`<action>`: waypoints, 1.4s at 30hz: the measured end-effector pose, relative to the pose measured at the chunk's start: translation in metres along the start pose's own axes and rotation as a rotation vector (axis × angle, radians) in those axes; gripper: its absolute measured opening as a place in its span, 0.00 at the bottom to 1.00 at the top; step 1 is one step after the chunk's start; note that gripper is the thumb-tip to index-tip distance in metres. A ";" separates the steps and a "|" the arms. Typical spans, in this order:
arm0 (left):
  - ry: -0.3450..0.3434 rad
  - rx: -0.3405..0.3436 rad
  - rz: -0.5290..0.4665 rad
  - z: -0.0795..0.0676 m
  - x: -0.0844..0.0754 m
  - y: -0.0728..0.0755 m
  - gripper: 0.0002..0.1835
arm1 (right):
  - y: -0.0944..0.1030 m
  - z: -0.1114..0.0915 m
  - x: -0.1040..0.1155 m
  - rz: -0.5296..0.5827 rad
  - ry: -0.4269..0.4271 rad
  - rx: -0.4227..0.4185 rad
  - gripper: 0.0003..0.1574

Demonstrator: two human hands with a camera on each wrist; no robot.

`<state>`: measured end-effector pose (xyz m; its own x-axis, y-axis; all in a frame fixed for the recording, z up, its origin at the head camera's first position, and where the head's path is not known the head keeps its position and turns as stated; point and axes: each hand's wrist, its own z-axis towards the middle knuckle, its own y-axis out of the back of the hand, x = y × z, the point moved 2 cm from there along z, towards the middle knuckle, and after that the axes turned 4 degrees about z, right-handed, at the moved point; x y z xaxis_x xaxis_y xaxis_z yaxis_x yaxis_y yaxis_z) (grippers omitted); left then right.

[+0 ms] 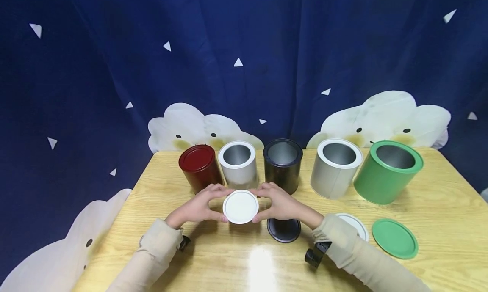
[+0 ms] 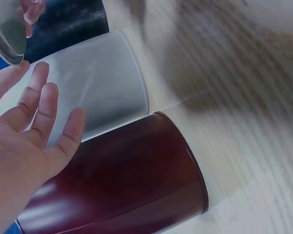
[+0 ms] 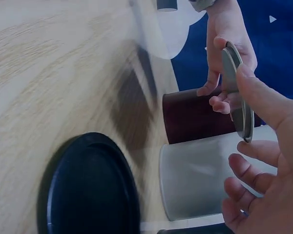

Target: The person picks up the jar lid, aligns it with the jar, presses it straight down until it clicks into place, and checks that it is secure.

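Observation:
A round white lid is held up above the table between both hands. My left hand pinches its left edge with thumb and fingers, while my right hand pinches the right edge. Just behind the lid stands a white can with its top open. In the right wrist view the lid appears edge-on, its grey metal underside showing. Left of the white can is a dark red can with a red lid on it. The left wrist view shows the left hand in front of both cans.
To the right stand an open black can, a larger open white can and an open green can. On the wooden table lie a black lid, a white lid partly behind the right sleeve, and a green lid.

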<state>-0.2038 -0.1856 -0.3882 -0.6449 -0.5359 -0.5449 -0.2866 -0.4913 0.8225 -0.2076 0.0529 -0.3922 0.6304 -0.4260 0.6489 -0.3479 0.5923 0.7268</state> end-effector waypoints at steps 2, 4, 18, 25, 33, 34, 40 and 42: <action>-0.004 -0.013 -0.001 0.001 -0.001 0.003 0.37 | 0.003 0.002 0.001 -0.005 0.004 -0.001 0.46; -0.011 -0.019 -0.014 0.001 -0.002 0.005 0.38 | 0.005 0.003 0.002 -0.002 0.011 -0.001 0.46; -0.046 -0.164 -0.146 0.002 -0.008 0.018 0.36 | 0.023 0.009 0.014 0.051 0.073 -0.037 0.45; -0.030 -0.265 -0.138 0.003 -0.030 0.031 0.33 | 0.030 0.012 0.020 0.045 0.104 -0.090 0.45; -0.060 -0.351 -0.108 0.006 -0.049 0.048 0.30 | 0.040 0.020 0.024 0.076 0.072 -0.118 0.45; -0.062 -0.353 -0.108 0.007 -0.050 0.049 0.29 | 0.042 0.021 0.025 0.079 0.071 -0.120 0.45; -0.078 -0.354 -0.106 0.012 -0.058 0.060 0.29 | 0.053 0.028 0.029 0.072 0.066 -0.130 0.45; -0.089 -0.362 -0.103 0.014 -0.059 0.061 0.29 | 0.055 0.028 0.028 0.074 0.058 -0.133 0.45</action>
<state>-0.1928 -0.1743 -0.3032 -0.6891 -0.4174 -0.5923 -0.0948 -0.7585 0.6447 -0.2283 0.0540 -0.3276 0.6470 -0.3395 0.6827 -0.3025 0.7077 0.6385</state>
